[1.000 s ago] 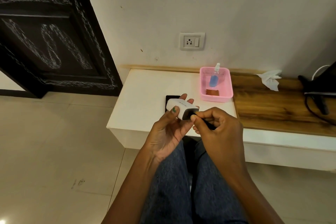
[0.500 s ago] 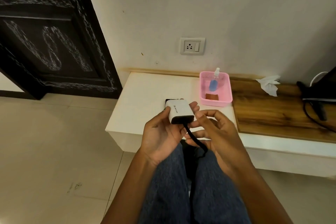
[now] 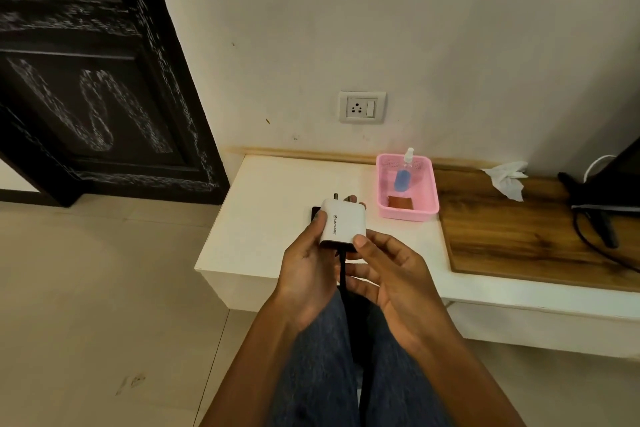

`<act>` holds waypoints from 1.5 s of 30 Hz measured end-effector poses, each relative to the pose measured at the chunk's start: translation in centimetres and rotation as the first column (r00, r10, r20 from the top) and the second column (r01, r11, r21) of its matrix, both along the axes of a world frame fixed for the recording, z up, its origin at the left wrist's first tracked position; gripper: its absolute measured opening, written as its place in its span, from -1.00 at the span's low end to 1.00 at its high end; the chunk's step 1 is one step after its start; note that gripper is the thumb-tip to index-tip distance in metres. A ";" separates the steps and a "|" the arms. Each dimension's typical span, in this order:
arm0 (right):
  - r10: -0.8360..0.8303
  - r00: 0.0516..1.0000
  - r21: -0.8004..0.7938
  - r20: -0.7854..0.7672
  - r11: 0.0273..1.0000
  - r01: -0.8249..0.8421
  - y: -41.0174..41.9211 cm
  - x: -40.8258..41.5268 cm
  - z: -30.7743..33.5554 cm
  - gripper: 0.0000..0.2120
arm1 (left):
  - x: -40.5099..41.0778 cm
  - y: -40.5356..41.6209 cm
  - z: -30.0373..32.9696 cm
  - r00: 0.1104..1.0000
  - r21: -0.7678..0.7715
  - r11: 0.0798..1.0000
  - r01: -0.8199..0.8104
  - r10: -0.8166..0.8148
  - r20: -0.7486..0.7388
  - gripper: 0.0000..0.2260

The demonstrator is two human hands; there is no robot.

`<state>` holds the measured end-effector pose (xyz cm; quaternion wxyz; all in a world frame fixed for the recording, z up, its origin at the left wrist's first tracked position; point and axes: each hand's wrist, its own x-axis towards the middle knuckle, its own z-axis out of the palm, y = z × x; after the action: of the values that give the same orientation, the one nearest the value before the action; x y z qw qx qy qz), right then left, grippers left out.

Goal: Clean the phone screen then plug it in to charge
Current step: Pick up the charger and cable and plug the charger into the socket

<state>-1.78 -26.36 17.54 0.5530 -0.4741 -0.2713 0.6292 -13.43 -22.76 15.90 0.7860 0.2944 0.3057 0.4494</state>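
A: From the head camera, what have the hands got?

B: The left hand (image 3: pixel 308 263) grips a white charger adapter (image 3: pixel 343 224), thumb on its left edge, fingers curled underneath; 2 metal pins stick out at its far end. The right hand (image 3: pixel 391 277) sits just beside it, thumb tip pressing the adapter's near right corner, the other fingers loosely curled below it.

A: And the cable?

B: A black cable (image 3: pixel 343 274) leaves the adapter's near end and drops between both hands toward the person's lap. I cannot tell whether the right fingers pinch it.

A: Where is the phone?

B: A dark flat phone (image 3: pixel 315 212) lies on the white shelf (image 3: pixel 270 218), mostly hidden behind the adapter and the left thumb.

A: Anything else there?

B: 1 wall socket (image 3: pixel 362 107) above the shelf. A pink basket (image 3: pixel 429 198) to the right holds a spray bottle (image 3: pixel 403 173) and a brown cloth (image 3: pixel 400 202). A crumpled tissue (image 3: pixel 507 177) lies on the wooden board (image 3: pixel 519 236), well apart from the basket.
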 end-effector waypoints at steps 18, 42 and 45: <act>-0.311 0.914 0.230 0.262 0.940 0.254 10.7 2.3 -1.9 -0.79 | 3.2 8.3 -1.1 0.862 0.319 0.908 -0.271 0.376 -0.339 -0.77; -0.181 0.918 0.127 0.353 0.981 0.145 36.9 6.3 -12.5 -0.61 | 8.4 33.8 -8.8 0.783 0.219 0.975 0.041 0.105 -0.613 -0.54; -0.198 0.903 0.121 0.382 0.979 0.164 37.7 6.5 -13.1 -0.63 | 8.6 34.9 -9.1 0.779 0.221 0.974 0.046 0.104 -0.619 -0.60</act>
<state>4.75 11.34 4.47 0.5634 -0.5893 -0.3581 0.4551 -4.81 12.16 6.79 0.5943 0.5087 0.5015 0.3696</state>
